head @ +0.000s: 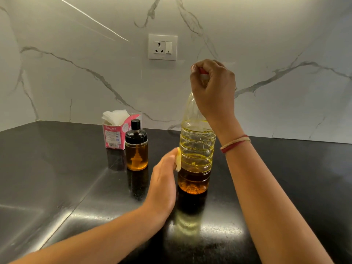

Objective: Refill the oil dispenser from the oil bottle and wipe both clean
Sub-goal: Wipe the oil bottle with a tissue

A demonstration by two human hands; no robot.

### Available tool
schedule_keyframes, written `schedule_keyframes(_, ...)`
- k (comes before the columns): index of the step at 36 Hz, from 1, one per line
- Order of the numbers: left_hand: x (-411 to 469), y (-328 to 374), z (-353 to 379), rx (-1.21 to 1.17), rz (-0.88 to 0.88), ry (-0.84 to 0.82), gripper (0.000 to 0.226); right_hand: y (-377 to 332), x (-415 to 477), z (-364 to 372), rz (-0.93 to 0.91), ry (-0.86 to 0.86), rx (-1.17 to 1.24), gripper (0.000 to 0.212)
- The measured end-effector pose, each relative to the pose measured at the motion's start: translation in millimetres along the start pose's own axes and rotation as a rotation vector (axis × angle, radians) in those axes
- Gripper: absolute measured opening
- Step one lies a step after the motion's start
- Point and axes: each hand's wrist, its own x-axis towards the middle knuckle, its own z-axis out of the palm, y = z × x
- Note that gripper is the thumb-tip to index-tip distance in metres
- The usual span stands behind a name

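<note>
Right grip (213, 86): raised above the counter (57, 168), the forearm rising from the near right edge of the view with the wrist bent over. The fingers are curled down tight round the top of the oil bottle (196, 149). A sliver of the red cap (202, 70) shows between thumb and forefinger.

Right wrist: red and pale threads (235, 143) are tied round it, just right of the bottle's ribbed middle.

Left grip (164, 180): the forearm comes in low from the near left, and the hand stands on edge with the back facing left. The fingers are straight and pressed together, flat against the bottle's left side. The thumb cannot be seen.

Tissue (178, 159): a small yellowed wad trapped between the left fingertips and the bottle wall, about halfway up the bottle.

Oil bottle: clear ribbed plastic, upright on the counter at the middle of the view. Amber oil fills only the bottom part, and yellow streaks cling to the ribs above.

Oil dispenser (136, 151): a glass jar with a black lid and knob, upright and closed. It is left of the bottle and slightly farther back, apart from both hands, with amber oil nearly up to the lid.

Tissue box (114, 134): pink, just beyond and left of the dispenser, with white sheets sticking out of the top.

Counter: black and glossy, reflecting the bottle.

Wall (76, 73): white marble with grey veins and a socket plate (162, 47) above the dispenser.
</note>
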Motion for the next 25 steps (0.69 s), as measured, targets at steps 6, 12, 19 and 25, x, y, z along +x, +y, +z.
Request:
schedule_keyframes(6, 11, -12, -3, 0.018, -0.136, -0.055, 0.051, 0, 0, 1, 0.009, 0.001, 0.005, 0.016)
schedule_keyframes(12, -10, -16, -10, -0.03, -0.11, 0.042, 0.039, 0, 0, 1, 0.002, 0.004, 0.01, 0.015)
schedule_keyframes(19, -1, -12, -13, 0.021, -0.048, 0.136, 0.028, 0, 2, 4, 0.007, -0.025, -0.007, 0.016)
schedule_keyframes(25, 1, -17, -16, -0.111, -0.169, 0.166, 0.033, 4, 1, 1, 0.031, -0.016, 0.005, 0.016)
